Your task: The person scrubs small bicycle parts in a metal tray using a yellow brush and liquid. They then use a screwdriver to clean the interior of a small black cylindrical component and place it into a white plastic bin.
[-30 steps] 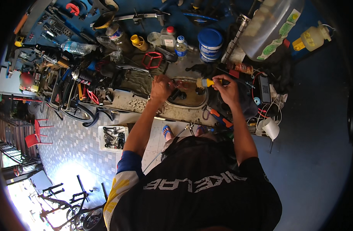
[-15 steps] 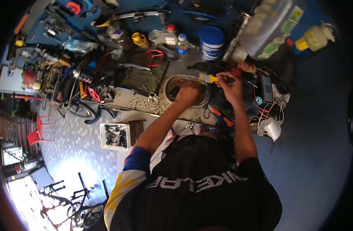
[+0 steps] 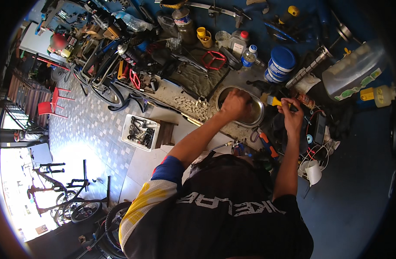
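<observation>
My right hand pinches a paintbrush with a yellow handle and pale bristles, just right of an oval metal tray. The bristles point left toward the tray's rim. Inside the tray, my left hand reaches down with its fingers curled; what they hold is hidden under the hand. A bicycle chain lies heaped on the bench left of the tray. Below the brush, an orange-and-blue handled tool rests near the bench edge.
Behind the tray stand a blue-lidded tub, a blue-capped bottle and a grey bottle with a red cap. A red pedal lies on a dark cloth. A white basket of metal parts sits lower left. Cables clutter the right.
The whole view has turned, so the bench appears farther right and more tilted. My left hand stays in the tray, and my right hand keeps the paintbrush beside it.
</observation>
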`<state>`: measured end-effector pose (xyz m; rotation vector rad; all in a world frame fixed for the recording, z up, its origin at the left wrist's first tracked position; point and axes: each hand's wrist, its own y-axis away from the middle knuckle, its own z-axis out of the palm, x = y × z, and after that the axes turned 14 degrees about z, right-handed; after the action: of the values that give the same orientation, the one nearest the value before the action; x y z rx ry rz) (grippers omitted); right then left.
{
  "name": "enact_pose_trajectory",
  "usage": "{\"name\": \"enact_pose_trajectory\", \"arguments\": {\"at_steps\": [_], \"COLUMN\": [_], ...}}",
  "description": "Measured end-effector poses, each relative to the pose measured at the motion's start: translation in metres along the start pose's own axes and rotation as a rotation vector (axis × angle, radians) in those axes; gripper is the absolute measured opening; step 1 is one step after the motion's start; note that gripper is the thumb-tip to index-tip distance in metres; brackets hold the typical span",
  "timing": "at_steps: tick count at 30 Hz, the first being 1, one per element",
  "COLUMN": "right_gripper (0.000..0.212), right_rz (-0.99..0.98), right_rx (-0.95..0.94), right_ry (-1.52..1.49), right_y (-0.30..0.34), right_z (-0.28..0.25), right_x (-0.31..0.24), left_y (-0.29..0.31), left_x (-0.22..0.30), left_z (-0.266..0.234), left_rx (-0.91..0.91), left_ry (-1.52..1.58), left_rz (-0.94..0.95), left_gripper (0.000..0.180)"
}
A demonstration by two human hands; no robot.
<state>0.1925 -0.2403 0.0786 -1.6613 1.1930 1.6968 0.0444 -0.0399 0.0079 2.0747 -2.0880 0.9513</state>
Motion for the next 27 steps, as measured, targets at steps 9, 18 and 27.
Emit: {"name": "enact_pose_trajectory", "arguments": {"at_steps": [9, 18, 27], "right_gripper": [0.017, 0.017, 0.015], "right_rz": [-0.006, 0.010, -0.004], "right_rx": [-0.035, -0.013, -0.042], "right_ry": [-0.002, 0.030, 0.109], "right_y": [0.000, 0.002, 0.004], "right_z": [0.009, 0.003, 0.004], "right_x": [0.003, 0.002, 0.001], "left_y": [0.020, 0.025, 0.037], "left_x": [-0.040, -0.038, -0.060], "left_z": [-0.060, -0.063, -0.066], "left_rx": [0.246, 0.277, 0.187], "left_ry": [1.391, 1.477, 0.440], "left_rz": [-0.626, -0.619, -0.343], "left_gripper": [0.021, 0.019, 0.032]}}
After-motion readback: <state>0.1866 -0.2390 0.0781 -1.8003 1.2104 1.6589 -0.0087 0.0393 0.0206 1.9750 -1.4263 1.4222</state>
